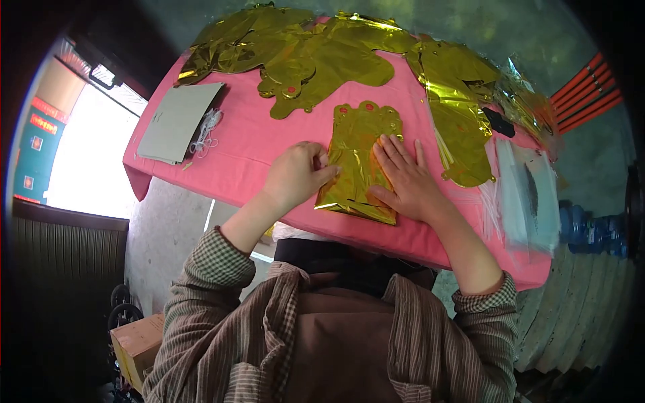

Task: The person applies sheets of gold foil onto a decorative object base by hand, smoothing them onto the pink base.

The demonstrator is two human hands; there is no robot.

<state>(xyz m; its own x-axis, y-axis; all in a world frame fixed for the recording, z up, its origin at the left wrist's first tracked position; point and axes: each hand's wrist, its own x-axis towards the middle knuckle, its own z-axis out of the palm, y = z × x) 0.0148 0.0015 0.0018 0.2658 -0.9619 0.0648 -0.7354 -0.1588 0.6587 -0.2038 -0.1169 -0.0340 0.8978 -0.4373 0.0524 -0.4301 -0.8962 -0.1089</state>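
A gold foil piece (353,161), folded into a rough rectangle with rounded lobes and red spots at its top, lies on the pink cloth near the table's front edge. My right hand (410,180) rests flat on its right side with the fingers spread. At the left edge of the foil is my left hand (299,173), its fingers curled and the thumb and fingertips touching the foil's edge. Whether those fingertips pinch anything is hidden. Beyond it, more flat gold foil shapes (336,64) overlap across the back of the table.
Grey cardboard sheets (178,124) lie on the pink-covered table (235,154) at left, beside white string (207,131). Clear plastic bags (531,195) and thin white strips (489,205) are at right, near a black object (498,123). A cardboard box (138,342) stands at lower left.
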